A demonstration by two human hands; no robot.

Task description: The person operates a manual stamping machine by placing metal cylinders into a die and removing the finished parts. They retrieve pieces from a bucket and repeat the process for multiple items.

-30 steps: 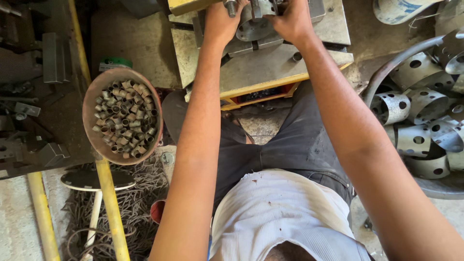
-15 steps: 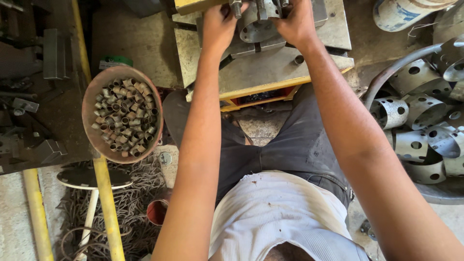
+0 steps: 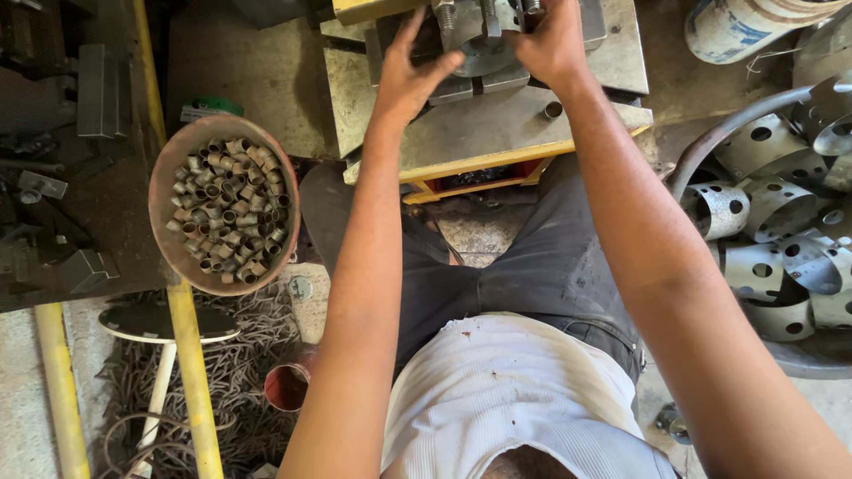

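Both arms reach forward to a metal press fixture point(image 3: 484, 53) bolted on a grey steel plate point(image 3: 497, 133) at the top of the view. My left hand point(image 3: 410, 75) rests on the fixture's left side, thumb and fingers spread around a round metal part. On the right side my right hand point(image 3: 550, 40) is curled over the fixture; whatever it grips is hidden under the fingers. A rusty round bowl point(image 3: 164, 200) of several short metal tube pieces point(image 3: 229, 208) sits to the left, within reach of the left arm.
A tub of curved, perforated metal strips point(image 3: 781, 231) stands at the right. Yellow pipes point(image 3: 191, 372) run down the left, beside a small stool point(image 3: 164, 324), a wire pile point(image 3: 240, 390) and a red cup point(image 3: 286, 388). Dark metal blocks point(image 3: 53, 177) fill the far left.
The view has tilted down slightly, so the fixture and hands sit lower in frame. My left hand has opened its fingers and shifted on the fixture's left side; the right hand stays put.
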